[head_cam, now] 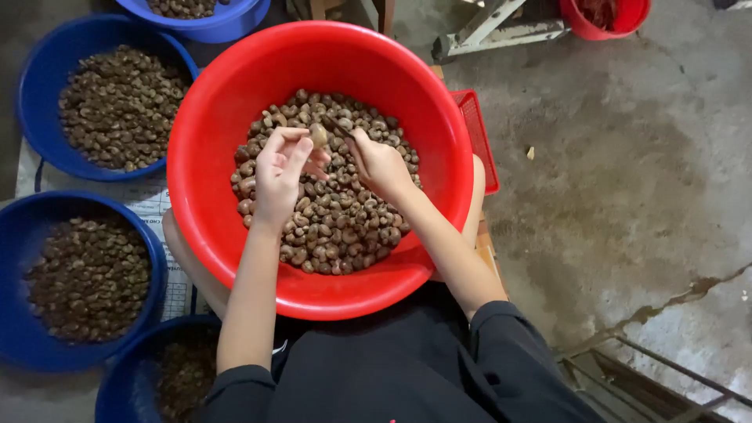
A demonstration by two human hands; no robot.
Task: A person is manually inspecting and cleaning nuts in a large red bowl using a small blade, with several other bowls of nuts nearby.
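A big red basin [204, 133] rests on my lap, holding a heap of brown cashew nuts in shell [337, 227]. My left hand [278, 176] hovers over the heap and pinches one pale nut [318, 135] between thumb and fingers. My right hand [380, 160] grips a small dark tool [337, 125] whose tip meets that nut. Both forearms reach in from the bottom of the view, with black sleeves at the elbows.
Blue basins with darker nuts stand to the left: one at upper left [35, 86], one at lower left [12, 258], one at the top [227, 27], one by my left elbow [117, 376]. A red crate [478, 133] peeks from behind the basin. Concrete floor [627, 196] spreads right.
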